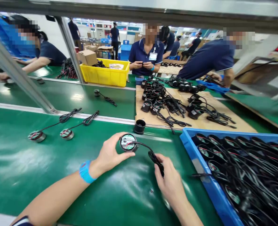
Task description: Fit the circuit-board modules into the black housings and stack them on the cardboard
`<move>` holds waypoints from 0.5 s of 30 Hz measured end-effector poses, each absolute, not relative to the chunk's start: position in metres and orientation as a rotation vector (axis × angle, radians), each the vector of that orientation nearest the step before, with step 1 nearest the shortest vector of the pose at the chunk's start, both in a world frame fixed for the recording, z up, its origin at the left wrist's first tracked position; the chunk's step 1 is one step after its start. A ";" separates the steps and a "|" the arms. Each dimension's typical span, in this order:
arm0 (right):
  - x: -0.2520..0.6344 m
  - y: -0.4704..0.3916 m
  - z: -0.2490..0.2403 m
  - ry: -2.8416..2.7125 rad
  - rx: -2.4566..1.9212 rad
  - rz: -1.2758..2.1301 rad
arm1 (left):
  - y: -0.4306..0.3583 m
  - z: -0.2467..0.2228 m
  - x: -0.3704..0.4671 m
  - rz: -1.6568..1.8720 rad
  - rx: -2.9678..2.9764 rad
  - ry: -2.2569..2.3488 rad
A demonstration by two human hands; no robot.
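Observation:
My left hand (112,151) grips a round black housing with a circuit board (128,142) showing in its open top, thumb and fingers around its sides. From the board a black cable (144,145) runs right to a folded bundle, which my right hand (168,172) holds closed between thumb and fingers. Just behind the held part stands a black cup-shaped housing (139,126). Two silver-sided round parts with boards and cables, one farther left (37,136) and one nearer (67,134), lie on the green bench to the left.
At right a blue tray (188,147) is full of cabled round parts. Behind, a cardboard sheet (214,125) bears more of them. A yellow bin (103,75) stands beyond the metal frame post (35,59). Several co-workers are across the bench.

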State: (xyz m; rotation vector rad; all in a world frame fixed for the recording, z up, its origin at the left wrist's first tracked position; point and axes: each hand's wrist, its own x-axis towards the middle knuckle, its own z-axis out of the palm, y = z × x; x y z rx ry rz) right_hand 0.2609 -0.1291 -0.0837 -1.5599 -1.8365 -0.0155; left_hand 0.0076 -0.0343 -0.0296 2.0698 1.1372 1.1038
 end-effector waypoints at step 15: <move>0.249 -0.128 -0.074 -1.653 -1.379 -0.096 | -0.029 -0.057 0.001 0.690 2.161 0.917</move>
